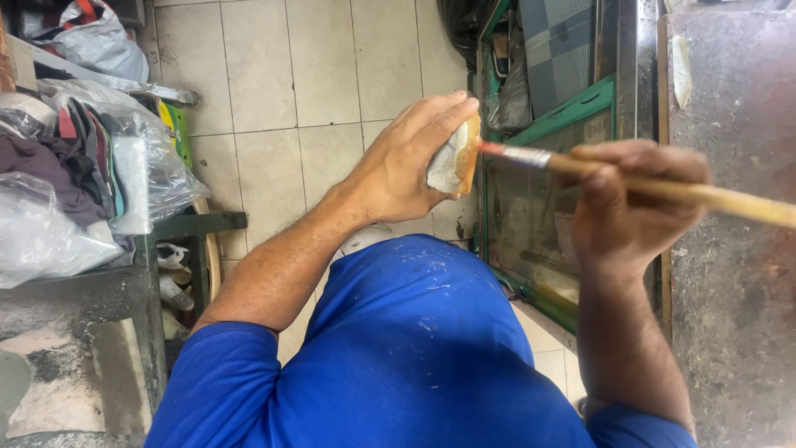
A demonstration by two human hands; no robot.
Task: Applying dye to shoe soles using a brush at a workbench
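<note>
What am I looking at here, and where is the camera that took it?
There is no machine here: a person wears a camera on the head, looking down, so you see their own blue shirt and two bare arms. The left hand holds a small pale and orange piece, probably part of a shoe. The right hand has its grip on a wooden-handled brush, whose tip touches that piece. Below is a tiled floor. At the left, bagged clothes sit piled. At the right stands a green-framed glass cabinet beside a worn grey surface.
</note>
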